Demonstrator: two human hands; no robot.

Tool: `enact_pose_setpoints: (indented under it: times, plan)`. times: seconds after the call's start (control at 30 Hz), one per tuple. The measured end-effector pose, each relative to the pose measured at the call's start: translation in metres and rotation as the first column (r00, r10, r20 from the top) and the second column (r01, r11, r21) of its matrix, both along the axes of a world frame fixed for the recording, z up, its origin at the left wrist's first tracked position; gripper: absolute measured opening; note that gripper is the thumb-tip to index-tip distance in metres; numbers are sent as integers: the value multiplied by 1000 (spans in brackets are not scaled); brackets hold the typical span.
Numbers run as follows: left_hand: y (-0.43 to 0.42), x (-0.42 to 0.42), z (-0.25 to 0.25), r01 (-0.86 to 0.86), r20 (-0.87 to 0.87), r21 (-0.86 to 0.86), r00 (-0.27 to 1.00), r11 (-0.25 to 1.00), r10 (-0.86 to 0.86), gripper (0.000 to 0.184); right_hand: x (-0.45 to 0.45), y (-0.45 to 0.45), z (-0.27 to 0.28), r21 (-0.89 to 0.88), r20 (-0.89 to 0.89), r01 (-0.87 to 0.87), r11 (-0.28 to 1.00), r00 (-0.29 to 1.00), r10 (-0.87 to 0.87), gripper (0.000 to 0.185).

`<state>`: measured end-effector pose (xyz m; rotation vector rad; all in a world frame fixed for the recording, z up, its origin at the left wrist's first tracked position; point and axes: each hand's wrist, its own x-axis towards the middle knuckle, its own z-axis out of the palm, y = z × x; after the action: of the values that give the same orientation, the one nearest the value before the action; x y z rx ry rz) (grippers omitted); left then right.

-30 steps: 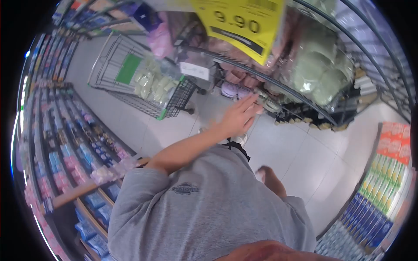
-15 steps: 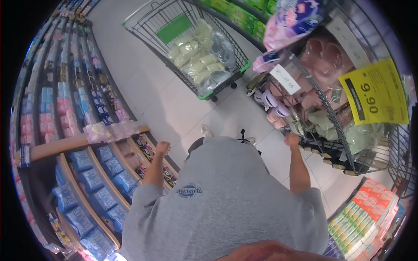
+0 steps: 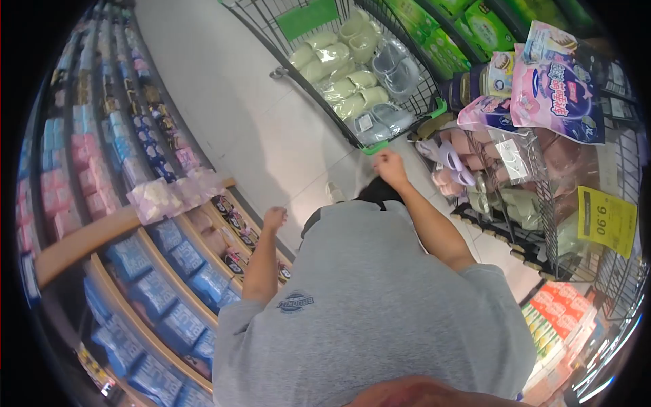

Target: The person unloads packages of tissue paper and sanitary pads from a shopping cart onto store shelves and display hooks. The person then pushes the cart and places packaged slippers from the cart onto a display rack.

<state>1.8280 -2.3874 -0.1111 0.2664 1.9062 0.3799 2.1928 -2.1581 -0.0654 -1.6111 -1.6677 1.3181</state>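
Note:
My left hand (image 3: 274, 218) hangs beside the left shelf, fingers loosely curled and nothing visible in them. In front of my body, my right hand (image 3: 388, 165) is closed, just below the green corner of the shopping cart (image 3: 308, 19); whether it touches the cart I cannot tell. Plastic-wrapped pale green slippers (image 3: 357, 93) and grey-blue slippers (image 3: 384, 123) lie in the cart. To the right, a wire rack (image 3: 553, 230) holds pink slippers (image 3: 468, 146) and a lilac pair (image 3: 450, 159).
Blue packs (image 3: 152, 292) and pink packs (image 3: 102, 203) fill the left shelves. Purple-pink bags (image 3: 553, 91) sit atop the rack, beside a yellow price sign (image 3: 605, 220). Orange boxes (image 3: 559, 305) stand at lower right. Pale floor tiles (image 3: 251, 115) run between shelf and cart.
My right hand has moved from the slipper rack leftward to in front of my body, by the cart. The cart appears closer and the view has shifted. My left hand stays by the shelf.

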Motion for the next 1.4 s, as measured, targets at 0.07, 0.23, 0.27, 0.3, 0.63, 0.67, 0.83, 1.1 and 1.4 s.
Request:
enact_pose_setpoints:
  times: [0.07, 0.23, 0.27, 0.3, 0.63, 0.67, 0.83, 1.1, 1.4]
  plan:
    - [40, -21, -3, 11, -39, 21, 999, 1000, -10, 28, -30, 13, 9, -10, -71, -156, 988, 985, 155, 12]
    - [134, -35, -7, 149, -101, 200, 986, 969, -130, 26, -22, 54, 36, -250, -200, -85, 964, 979, 34, 31]
    - [154, -23, 3, 124, -62, 225, 992, 967, -112, 25, -7, 62, 23, -300, -185, 5, 954, 981, -63, 33]
    - [167, -11, 1, 128, -42, 226, 992, 966, -122, 25, 5, 70, 21, -348, -165, 94, 933, 973, -160, 34]
    - [331, -7, 76, 485, -672, 307, 720, 819, -175, 25, 10, 191, -32, -313, -172, 246, 917, 935, -309, 26]
    - [357, -8, 104, 472, -708, 336, 697, 815, -112, 26, -7, 202, -19, -472, -197, 345, 811, 856, -479, 23]
    - [496, -44, 131, 590, -742, 562, 669, 580, 39, 27, -81, 243, -40, -617, -223, 288, 733, 829, -514, 23]
    - [686, -72, 9, 791, -719, 348, 570, 503, -398, 34, -195, 310, -135, -515, 54, 360, 778, 919, -389, 69]
    - [788, -94, -159, 941, -457, 76, 326, 329, -828, 69, -269, 391, -191, -647, 99, 486, 588, 818, -567, 86]
